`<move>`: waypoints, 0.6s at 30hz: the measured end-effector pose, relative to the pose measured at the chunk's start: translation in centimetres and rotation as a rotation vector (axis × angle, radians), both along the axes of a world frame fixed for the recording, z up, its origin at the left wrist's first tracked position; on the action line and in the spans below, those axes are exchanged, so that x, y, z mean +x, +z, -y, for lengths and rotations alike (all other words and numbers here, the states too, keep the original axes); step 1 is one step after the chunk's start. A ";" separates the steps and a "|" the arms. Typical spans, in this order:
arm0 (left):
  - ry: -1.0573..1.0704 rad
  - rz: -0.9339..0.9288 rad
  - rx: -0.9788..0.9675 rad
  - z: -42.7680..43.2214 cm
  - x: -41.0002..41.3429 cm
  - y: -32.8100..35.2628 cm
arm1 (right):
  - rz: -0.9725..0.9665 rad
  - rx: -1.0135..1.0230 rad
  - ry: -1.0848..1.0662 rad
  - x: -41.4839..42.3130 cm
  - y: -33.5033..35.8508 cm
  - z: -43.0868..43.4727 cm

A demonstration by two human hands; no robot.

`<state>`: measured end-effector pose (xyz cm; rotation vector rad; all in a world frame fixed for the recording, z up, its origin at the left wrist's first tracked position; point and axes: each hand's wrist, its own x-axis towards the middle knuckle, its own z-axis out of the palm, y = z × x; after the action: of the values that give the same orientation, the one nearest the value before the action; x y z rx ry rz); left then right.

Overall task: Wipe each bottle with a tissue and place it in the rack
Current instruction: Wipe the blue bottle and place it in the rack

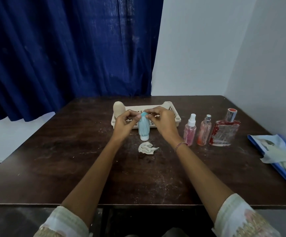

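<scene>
A light blue ribbed bottle [143, 128] stands upside down on its white cap, just in front of the cream plastic rack [172, 106]. My left hand [125, 124] and my right hand [162, 120] meet at the bottle's top, with fingertips pinching it from either side. On the table in front of the bottle lies a crumpled white tissue [147, 147], which neither hand touches. A beige bottle [119, 108] stands in the rack's left end. To the right of the rack stand a pink spray bottle [190, 131], a slim pink perfume bottle [204, 132] and a square red-trimmed glass bottle [224, 132].
The dark wooden table [70, 159] is dusty. A blue folder [279, 166] with pale tissues or plastic on it lies at the right edge. A blue curtain hangs behind on the left, and white walls close the back right corner.
</scene>
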<state>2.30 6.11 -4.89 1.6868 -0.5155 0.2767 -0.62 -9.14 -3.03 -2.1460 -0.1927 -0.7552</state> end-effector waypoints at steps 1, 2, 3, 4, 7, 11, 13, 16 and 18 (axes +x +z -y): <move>-0.017 -0.027 -0.037 0.1 0.1 -0.3 | 0.010 0.018 0.013 0.0 -0.3 0.0; -0.046 -0.070 -0.080 0.3 0.1 -0.5 | 0.023 0.034 0.021 0.1 -0.5 0.1; -0.085 -0.125 -0.137 0.6 0.1 -0.7 | 0.039 0.057 0.029 0.1 -0.9 0.2; -0.126 -0.179 -0.184 0.9 0.1 -0.9 | 0.051 0.090 0.041 0.0 -1.2 0.4; -0.187 -0.265 -0.236 1.7 0.2 -1.1 | 0.067 0.175 0.105 -0.1 -2.0 1.3; -0.201 -0.312 -0.255 2.0 0.4 -1.2 | 0.056 0.158 0.153 -0.2 -1.7 2.1; -0.216 -0.328 -0.254 2.0 0.6 -1.3 | 0.092 0.127 0.091 -0.3 -1.2 2.4; -0.248 -0.329 -0.244 2.1 0.9 -1.4 | -0.079 0.067 0.140 -0.9 -0.5 2.9; -0.282 -0.334 -0.263 2.1 0.7 -1.2 | -0.326 -0.007 0.321 -1.5 -0.4 2.5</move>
<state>3.04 4.01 -6.13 1.3490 -0.4380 -0.1376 -2.16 -11.69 -3.43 -2.1400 -0.3554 -0.2178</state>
